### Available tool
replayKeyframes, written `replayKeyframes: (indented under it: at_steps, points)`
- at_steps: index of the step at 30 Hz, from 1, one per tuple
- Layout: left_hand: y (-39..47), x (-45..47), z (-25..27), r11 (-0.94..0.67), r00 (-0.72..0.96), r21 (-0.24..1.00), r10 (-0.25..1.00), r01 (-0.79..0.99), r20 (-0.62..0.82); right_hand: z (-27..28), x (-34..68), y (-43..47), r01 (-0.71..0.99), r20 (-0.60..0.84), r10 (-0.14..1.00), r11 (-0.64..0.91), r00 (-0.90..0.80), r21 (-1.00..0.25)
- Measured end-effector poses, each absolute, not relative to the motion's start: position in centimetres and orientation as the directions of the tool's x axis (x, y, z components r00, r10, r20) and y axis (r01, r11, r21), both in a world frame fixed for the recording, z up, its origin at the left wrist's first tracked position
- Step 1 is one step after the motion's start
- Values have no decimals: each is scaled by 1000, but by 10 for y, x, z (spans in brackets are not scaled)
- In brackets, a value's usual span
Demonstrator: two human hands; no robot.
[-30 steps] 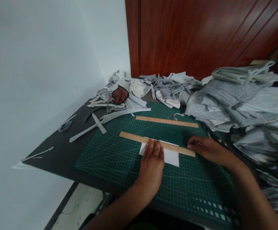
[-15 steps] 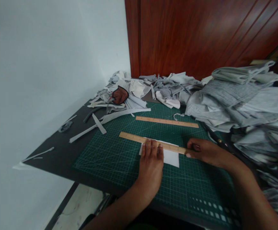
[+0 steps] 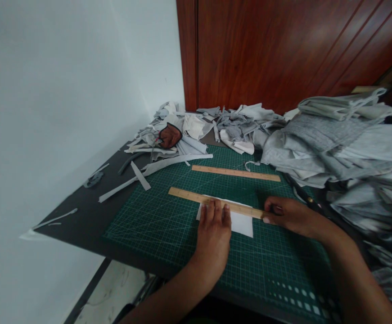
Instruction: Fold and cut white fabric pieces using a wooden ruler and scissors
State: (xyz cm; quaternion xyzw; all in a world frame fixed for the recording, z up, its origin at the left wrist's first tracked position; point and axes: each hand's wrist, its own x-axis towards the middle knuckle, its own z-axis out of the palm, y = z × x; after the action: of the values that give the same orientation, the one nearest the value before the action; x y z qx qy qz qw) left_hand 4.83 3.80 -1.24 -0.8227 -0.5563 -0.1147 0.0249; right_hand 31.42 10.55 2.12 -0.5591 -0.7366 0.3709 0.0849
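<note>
A wooden ruler [image 3: 185,194] lies slantwise across a white piece of cloth or paper [image 3: 242,224] on the green cutting mat [image 3: 155,220]. My left hand [image 3: 213,236] rests flat, its fingers stretched out, with the fingertips on the ruler's near edge and the white piece. Part of that piece is hidden under the hand and ruler. At the ruler's right end, my right hand [image 3: 288,217] pinches it between thumb and fingers. Beyond it, a second wooden ruler [image 3: 236,173] lies roughly parallel on the mat.
Grey and white cloth scraps [image 3: 196,126] heap along the back, with a brown dark-edged piece [image 3: 170,136] among them. A tall grey cloth pile [image 3: 331,139] stands at the right, beside black-handled scissors [image 3: 305,195]. Pale strips [image 3: 121,186] lie left; a white wall [image 3: 64,90] borders the table.
My left fingertips have drawn back slightly toward me on the ruler. The ruler, the white piece and my right hand stay nearly as they were; the view has shifted a little.
</note>
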Motion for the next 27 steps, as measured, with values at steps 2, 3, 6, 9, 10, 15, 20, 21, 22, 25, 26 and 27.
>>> replayKeyframes:
  at_steps: [2,3,6,9,10,15,20,21,22,25,26,27]
  points:
    - [38,48,-12,-381,357,91,911,920,207,20,314,106,773,-299,886,98,-355,-626]
    - [38,48,-11,-380,357,90,912,920,204,20,315,106,777,-303,885,97,-353,-622]
    - [38,48,-10,-377,355,82,912,922,205,19,315,106,772,-308,881,93,-358,-629]
    - [38,48,-10,-379,357,74,910,922,211,21,314,106,765,-305,881,94,-362,-637]
    - [38,48,-11,-383,361,73,908,921,213,21,313,105,769,-303,883,94,-358,-633]
    - [38,48,-11,-386,361,77,905,919,227,24,312,104,775,-299,889,91,-346,-625]
    - [38,48,-12,-383,358,90,909,919,214,22,314,105,766,-288,893,92,-346,-637]
    - [39,48,-12,-385,360,89,909,919,209,22,314,105,769,-289,894,91,-343,-632]
    - [39,48,-12,-386,362,88,909,918,205,22,315,105,772,-290,893,94,-345,-629]
    - [39,48,-12,-384,363,83,911,919,193,22,316,106,773,-292,885,111,-363,-625]
    - [39,48,-11,-384,364,83,912,920,191,22,316,106,773,-292,883,115,-367,-624]
    - [39,48,-11,-385,364,84,912,919,190,22,316,106,774,-294,883,115,-367,-622]
